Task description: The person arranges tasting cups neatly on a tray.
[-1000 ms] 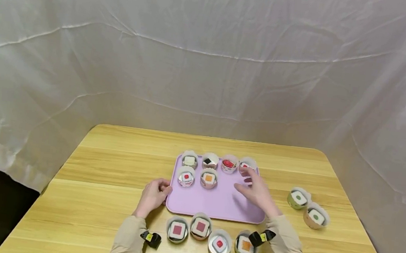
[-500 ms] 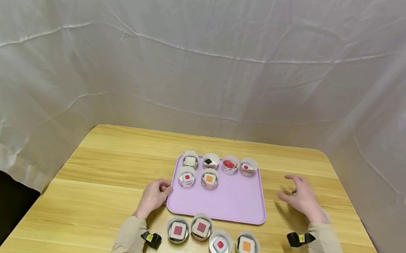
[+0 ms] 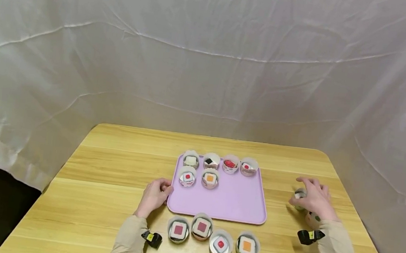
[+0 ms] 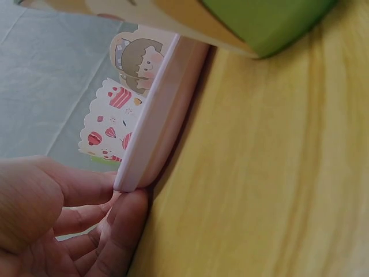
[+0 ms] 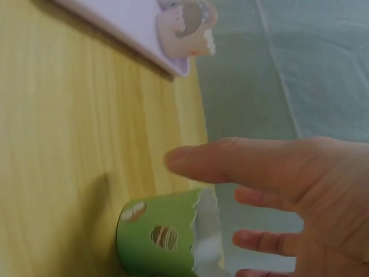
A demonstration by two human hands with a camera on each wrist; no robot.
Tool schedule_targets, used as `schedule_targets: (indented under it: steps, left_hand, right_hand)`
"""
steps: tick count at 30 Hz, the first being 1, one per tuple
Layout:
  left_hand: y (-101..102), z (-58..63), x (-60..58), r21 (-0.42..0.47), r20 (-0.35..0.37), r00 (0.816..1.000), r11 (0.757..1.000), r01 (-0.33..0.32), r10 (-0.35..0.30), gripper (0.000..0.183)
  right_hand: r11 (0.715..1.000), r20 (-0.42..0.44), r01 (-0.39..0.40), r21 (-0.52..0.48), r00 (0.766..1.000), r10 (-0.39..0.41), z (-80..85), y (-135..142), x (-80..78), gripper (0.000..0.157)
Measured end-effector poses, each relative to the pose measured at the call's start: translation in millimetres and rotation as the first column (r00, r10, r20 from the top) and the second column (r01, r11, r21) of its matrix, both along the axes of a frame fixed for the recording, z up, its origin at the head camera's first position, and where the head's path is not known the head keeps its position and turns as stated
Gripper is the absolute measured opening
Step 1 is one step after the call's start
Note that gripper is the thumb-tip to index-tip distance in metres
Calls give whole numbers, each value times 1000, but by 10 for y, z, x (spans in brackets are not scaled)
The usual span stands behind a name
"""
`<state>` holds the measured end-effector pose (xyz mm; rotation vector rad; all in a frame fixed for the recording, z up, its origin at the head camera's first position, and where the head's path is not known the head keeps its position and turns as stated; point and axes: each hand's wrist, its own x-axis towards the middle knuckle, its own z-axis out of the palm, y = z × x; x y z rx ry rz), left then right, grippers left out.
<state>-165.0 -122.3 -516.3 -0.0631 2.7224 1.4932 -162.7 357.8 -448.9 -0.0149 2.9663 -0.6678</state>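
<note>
My left hand (image 3: 153, 196) pinches the left edge of a lilac tray (image 3: 228, 204), its thumb and fingertips meeting at the rim (image 4: 135, 173) in the left wrist view. Over on the right, my right hand (image 3: 315, 200) hovers with fingers spread above a green paper baking cup (image 5: 161, 236). The thumb passes along one side of its scalloped rim, and the other fingers lie beyond. Inside sits a white sushi-like piece (image 3: 297, 195), mostly hidden by the hand in the head view. A second paper cup (image 3: 311, 220) stands just nearer, partly covered by the wrist.
On the tray, several paper cups with sushi-like pieces form a back row, and two more, one with an orange-centred piece (image 3: 210, 179), stand before it at left. Several others, including a cup with a pink-centred piece (image 3: 178, 230), line the wooden table (image 3: 104, 199) in front.
My right hand has left the tray's back right cup and travelled right to the green cup, fingers still spread. The left hand has stayed at the tray edge.
</note>
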Motion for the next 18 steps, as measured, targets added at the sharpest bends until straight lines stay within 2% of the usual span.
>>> schedule_targets:
  steps: [8, 14, 18]
  left_hand:
    - [-16, -23, -12, -4, -6, 1000, 1000, 0, 0, 22]
    - [-17, -21, -3, -4, -6, 1000, 1000, 4, -4, 22]
    - [-12, -18, -2, -7, -12, 1000, 1000, 4, -4, 22]
  right_hand:
    - [1000, 154, -11, 13, 988, 9, 11, 67, -77, 70]
    - [998, 215, -47, 30, 976, 40, -11, 76, -147, 61]
    - [999, 257, -37, -22, 966, 41, -19, 84, -153, 58]
